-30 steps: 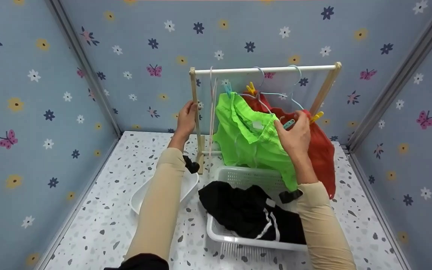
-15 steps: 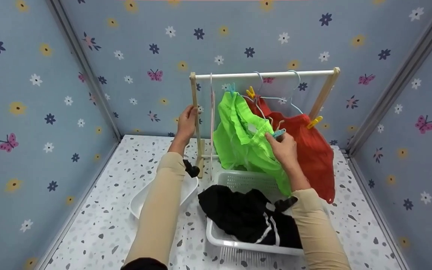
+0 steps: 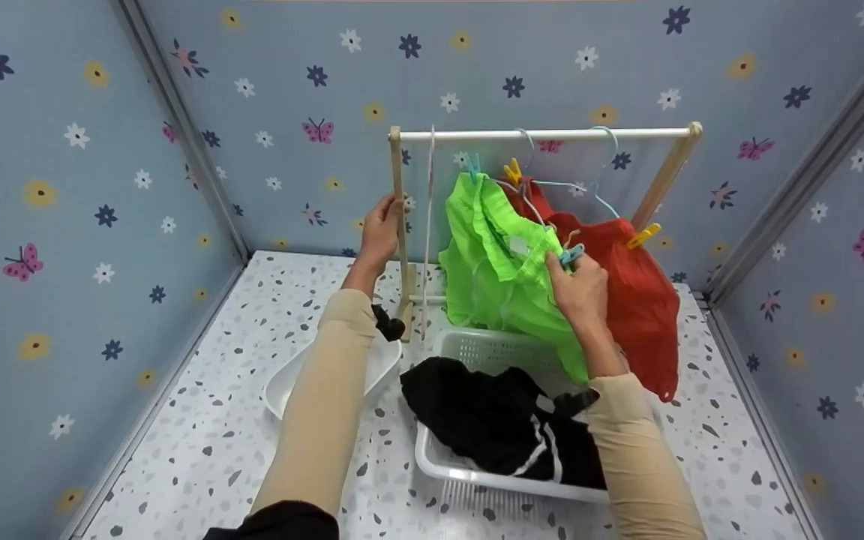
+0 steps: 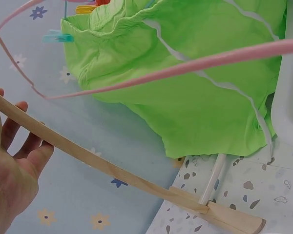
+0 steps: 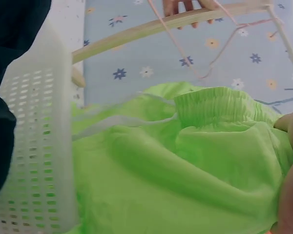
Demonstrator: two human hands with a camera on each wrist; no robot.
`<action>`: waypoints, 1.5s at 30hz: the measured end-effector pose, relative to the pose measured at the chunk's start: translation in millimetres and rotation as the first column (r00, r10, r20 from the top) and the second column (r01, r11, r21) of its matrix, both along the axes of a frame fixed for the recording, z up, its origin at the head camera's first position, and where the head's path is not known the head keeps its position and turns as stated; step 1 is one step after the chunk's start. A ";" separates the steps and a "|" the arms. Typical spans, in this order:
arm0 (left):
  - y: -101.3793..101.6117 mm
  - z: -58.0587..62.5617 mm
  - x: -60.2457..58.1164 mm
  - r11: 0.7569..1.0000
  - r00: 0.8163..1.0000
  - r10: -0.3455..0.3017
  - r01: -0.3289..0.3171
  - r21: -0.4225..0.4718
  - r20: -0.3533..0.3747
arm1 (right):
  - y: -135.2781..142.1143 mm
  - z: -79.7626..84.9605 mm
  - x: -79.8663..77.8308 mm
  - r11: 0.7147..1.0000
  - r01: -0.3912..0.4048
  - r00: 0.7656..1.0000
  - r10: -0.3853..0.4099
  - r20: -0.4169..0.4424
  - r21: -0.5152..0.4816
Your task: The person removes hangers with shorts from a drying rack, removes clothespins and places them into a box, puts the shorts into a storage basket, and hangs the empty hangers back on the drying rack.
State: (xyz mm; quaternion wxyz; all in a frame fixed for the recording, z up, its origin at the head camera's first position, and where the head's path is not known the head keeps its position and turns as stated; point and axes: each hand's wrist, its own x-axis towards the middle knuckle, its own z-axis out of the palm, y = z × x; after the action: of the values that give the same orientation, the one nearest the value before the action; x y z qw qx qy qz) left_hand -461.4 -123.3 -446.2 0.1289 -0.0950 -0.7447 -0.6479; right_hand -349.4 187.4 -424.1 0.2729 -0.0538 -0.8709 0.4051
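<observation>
The lime-green elastic-waisted shorts [image 3: 503, 289] hang from the white rail [image 3: 469, 136] of a small wooden-ended rack, their lower edge reaching down to the back of a white perforated plastic basket [image 3: 511, 484], so there's little space beneath them. More room lies to the left, where speckled white tabletop [image 3: 207, 435] runs out to the flowered blue wall [image 3: 64, 225]. The right hand [image 3: 582, 289] is pinched on a light-blue plastic clothespin [image 3: 571, 255] at the waistband's right end; the left hand [image 3: 382, 229] is wrapped around the rack's pale wooden upright [image 3: 400, 180]. A thin pink hanger [image 3: 429, 225] hangs between that upright and the shorts. Close behind them hangs a red cloth garment [image 3: 646, 322], while crumpled black clothing [image 3: 469, 412] fills the basket's front.
</observation>
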 end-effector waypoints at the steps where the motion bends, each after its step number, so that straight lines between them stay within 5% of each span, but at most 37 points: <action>1: 0.6 2.6 -1.1 1.000 1.000 -0.001 0.001 -0.002 -0.002 | 1.1 4.7 1.6 1.000 0.004 1.000 -0.004 -0.003 -0.003; 7: 0.4 12.2 -2.0 0.999 1.000 -0.019 0.019 0.033 0.008 | 7.4 32.8 16.7 1.000 0.011 0.999 -0.011 -0.031 -0.011; 15: 2.0 22.8 19.1 0.999 1.000 -0.029 0.028 0.026 0.013 | 17.0 57.3 43.3 0.999 0.029 0.998 -0.028 -0.063 0.026; 30: 1.7 -1.2 -6.2 1.000 0.998 0.008 -0.008 -0.001 -0.061 | 37.1 101.6 100.4 0.991 -0.020 0.998 0.029 -0.061 0.133; 41: 1.6 18.2 13.1 0.998 0.997 -0.048 0.050 0.040 -0.053 | 57.7 127.8 143.9 0.985 -0.098 0.987 0.114 -0.109 0.141; 45: 0.9 13.4 6.4 0.999 0.998 -0.031 0.032 0.020 -0.055 | 64.1 136.9 157.5 0.978 -0.142 0.979 0.161 -0.123 0.152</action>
State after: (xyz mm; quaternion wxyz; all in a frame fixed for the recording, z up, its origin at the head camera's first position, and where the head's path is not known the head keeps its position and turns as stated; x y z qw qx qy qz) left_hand -454.9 -122.4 -432.8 0.1400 -0.1232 -0.7323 -0.6549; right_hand -191.9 251.5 -287.2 0.3024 0.0598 -0.8788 0.3642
